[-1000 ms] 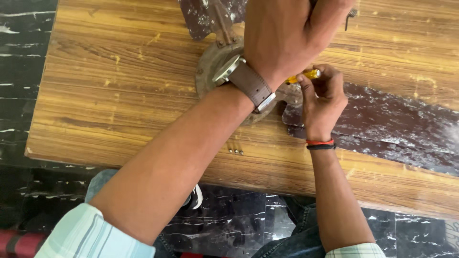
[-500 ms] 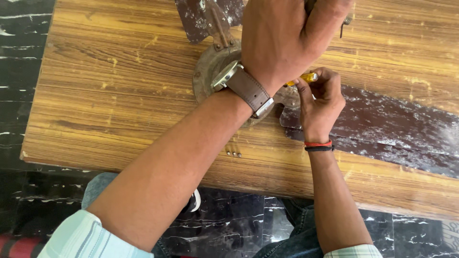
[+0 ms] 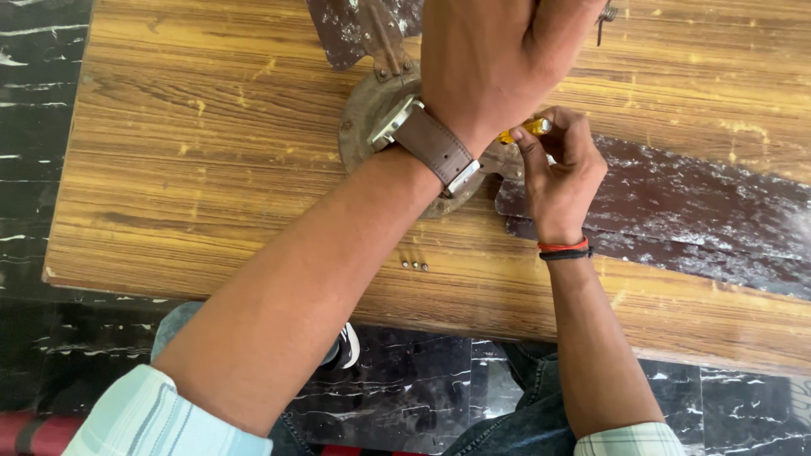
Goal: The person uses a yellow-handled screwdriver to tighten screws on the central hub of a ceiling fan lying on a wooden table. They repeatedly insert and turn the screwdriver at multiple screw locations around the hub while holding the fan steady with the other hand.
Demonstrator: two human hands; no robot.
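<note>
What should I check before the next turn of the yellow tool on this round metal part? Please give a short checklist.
1. Right hand grips the yellow tool: ok.
2. Left hand presses down over the round metal part: ok.
3. Tool tip seated in a screw: cannot tell, the left hand hides it.
4. Small loose screws lie on the wooden table, apart from both arms: ok.
5. Dusty blade lies flat on the table: ok.

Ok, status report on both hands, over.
Left hand pressing on round fan hub. Right hand gripping yellow-handled screwdriver. Loose screws nearby.
</note>
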